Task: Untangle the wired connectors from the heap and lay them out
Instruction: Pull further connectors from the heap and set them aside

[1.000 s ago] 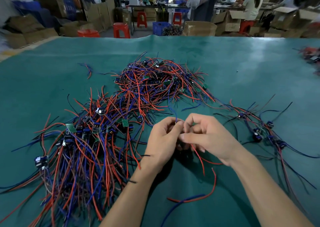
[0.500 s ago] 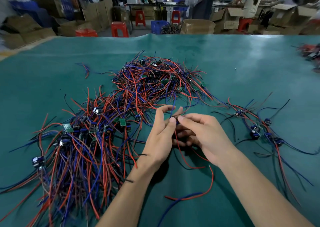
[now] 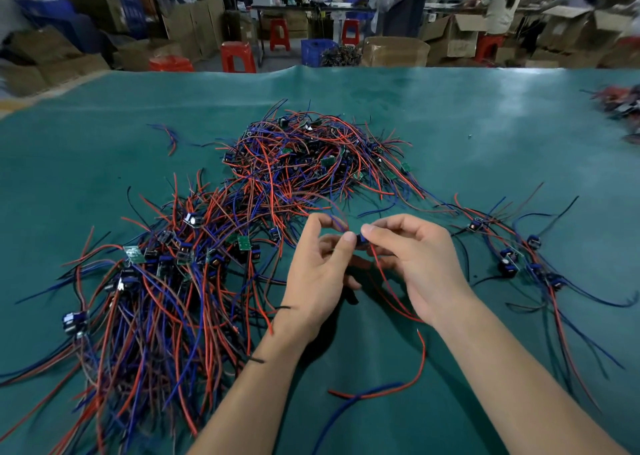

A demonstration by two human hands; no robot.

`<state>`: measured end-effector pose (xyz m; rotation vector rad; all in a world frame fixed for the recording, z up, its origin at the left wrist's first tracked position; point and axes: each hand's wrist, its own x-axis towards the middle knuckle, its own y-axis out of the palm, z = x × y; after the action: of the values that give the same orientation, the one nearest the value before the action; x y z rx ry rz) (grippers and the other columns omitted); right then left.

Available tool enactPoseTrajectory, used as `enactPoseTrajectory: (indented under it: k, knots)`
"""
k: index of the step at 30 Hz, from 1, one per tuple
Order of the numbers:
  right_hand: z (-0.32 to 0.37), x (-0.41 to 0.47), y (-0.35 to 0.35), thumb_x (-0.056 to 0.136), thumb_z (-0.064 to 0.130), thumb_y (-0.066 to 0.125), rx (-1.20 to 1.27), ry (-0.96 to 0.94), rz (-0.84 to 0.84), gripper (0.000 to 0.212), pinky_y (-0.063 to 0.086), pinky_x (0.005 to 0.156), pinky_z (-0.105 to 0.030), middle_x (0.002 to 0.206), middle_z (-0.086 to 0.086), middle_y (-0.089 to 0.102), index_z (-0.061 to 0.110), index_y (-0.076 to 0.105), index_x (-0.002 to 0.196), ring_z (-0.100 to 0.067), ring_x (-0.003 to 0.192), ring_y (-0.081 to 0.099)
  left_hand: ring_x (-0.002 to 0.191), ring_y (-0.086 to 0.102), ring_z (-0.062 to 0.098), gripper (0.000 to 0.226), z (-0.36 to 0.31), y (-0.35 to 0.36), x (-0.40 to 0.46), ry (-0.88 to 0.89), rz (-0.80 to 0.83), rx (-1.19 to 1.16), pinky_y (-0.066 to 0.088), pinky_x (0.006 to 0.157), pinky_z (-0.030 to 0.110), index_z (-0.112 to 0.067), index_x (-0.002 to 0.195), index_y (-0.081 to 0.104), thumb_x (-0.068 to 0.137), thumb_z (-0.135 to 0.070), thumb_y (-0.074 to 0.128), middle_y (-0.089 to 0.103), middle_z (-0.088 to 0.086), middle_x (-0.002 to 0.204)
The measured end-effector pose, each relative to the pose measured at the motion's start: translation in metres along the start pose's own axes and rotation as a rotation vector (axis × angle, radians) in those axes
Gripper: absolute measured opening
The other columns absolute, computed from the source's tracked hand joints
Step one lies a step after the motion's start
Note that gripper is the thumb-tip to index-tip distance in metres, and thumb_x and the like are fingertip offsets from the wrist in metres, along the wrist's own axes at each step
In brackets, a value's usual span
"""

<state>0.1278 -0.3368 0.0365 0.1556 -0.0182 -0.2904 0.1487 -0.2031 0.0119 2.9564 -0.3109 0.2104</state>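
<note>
A big heap of red, blue and black wired connectors (image 3: 162, 281) sprawls over the left of the green table mat (image 3: 450, 125), with a second mound (image 3: 311, 163) behind it. Both hands meet just right of the heap. My right hand (image 3: 419, 264) pinches a small blue connector (image 3: 362, 239) between thumb and forefinger. My left hand (image 3: 320, 274) touches the same connector with its fingertips, its forefinger arched above. Red and blue wires (image 3: 388, 281) trail from the connector toward me. A row of connectors with their wires (image 3: 512, 264) lies on the right.
A small wire pile (image 3: 620, 104) sits at the far right edge. A loose wire pair (image 3: 169, 135) lies far left of the mound. Beyond the table are red stools (image 3: 239, 56), cardboard boxes (image 3: 394, 50), a blue crate (image 3: 317, 50) and people at benches.
The hands have drawn slightly apart and the fingers have spread, so the small blue connector now shows between the fingertips. The trailing red wire hangs straighter beneath the right hand.
</note>
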Motion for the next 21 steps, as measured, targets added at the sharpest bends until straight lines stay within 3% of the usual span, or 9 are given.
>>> enactPoseTrajectory:
  k: [2, 6, 10, 13, 15, 21]
  knots:
    - [0.0, 0.0, 0.001, 0.079, 0.011, 0.084, -0.039, -0.007, 0.0, 0.014, 0.052, 0.057, -0.025, 0.073, -0.004, 0.073, 0.019, 0.076, 0.071, -0.014, 0.067, 0.065, 0.061, 0.056, 0.029, 0.008, 0.001, -0.001, 0.001, 0.004, -0.033, 0.016, 0.046, 0.042, 0.025, -0.011, 0.099, 0.048, 0.101, -0.012, 0.055, 0.06, 0.023, 0.085]
    - [0.002, -0.003, 0.001, 0.081, 0.01, 0.083, -0.019, -0.003, 0.019, 0.014, 0.053, 0.054, -0.024, 0.071, -0.003, 0.072, 0.017, 0.074, 0.073, -0.015, 0.061, 0.065, 0.064, 0.057, 0.015, 0.003, 0.0, -0.002, 0.002, -0.009, -0.032, -0.019, 0.047, 0.046, 0.021, -0.003, 0.1, 0.06, 0.098, -0.005, 0.058, 0.062, 0.012, 0.084]
    - [0.004, -0.002, -0.002, 0.092, -0.007, 0.063, 0.106, 0.071, 0.066, 0.018, 0.057, 0.057, -0.026, 0.076, -0.007, 0.072, 0.009, 0.069, 0.087, -0.018, 0.064, 0.07, 0.055, 0.055, 0.009, 0.009, 0.0, -0.003, 0.001, -0.003, -0.026, -0.013, 0.045, 0.046, 0.019, -0.007, 0.094, 0.067, 0.098, -0.006, 0.059, 0.065, -0.002, 0.071]
    - [0.009, 0.003, -0.011, 0.089, -0.02, 0.052, 0.25, 0.2, 0.159, 0.029, 0.061, 0.064, -0.03, 0.09, -0.014, 0.075, 0.008, 0.056, 0.095, -0.023, 0.072, 0.073, 0.054, 0.053, 0.01, 0.015, -0.001, -0.004, 0.001, -0.003, -0.052, -0.063, 0.043, 0.046, 0.021, -0.012, 0.085, 0.057, 0.098, -0.005, 0.058, 0.063, -0.007, 0.07]
    - [0.011, 0.005, -0.016, 0.084, -0.021, 0.058, 0.283, 0.257, 0.227, 0.034, 0.062, 0.069, -0.03, 0.092, -0.014, 0.076, 0.01, 0.052, 0.096, -0.021, 0.076, 0.074, 0.054, 0.053, 0.011, 0.019, -0.001, -0.004, 0.002, -0.012, -0.056, -0.087, 0.041, 0.046, 0.021, -0.014, 0.083, 0.053, 0.099, -0.006, 0.057, 0.062, -0.009, 0.07]
    - [0.002, 0.005, -0.014, 0.059, 0.001, 0.079, 0.299, 0.322, 0.24, 0.041, 0.06, 0.066, -0.024, 0.082, -0.005, 0.076, 0.007, 0.061, 0.096, -0.014, 0.072, 0.073, 0.05, 0.056, 0.009, 0.013, -0.001, -0.004, 0.002, -0.004, -0.09, -0.091, 0.042, 0.043, 0.019, -0.011, 0.087, 0.054, 0.099, -0.006, 0.057, 0.058, -0.007, 0.063]
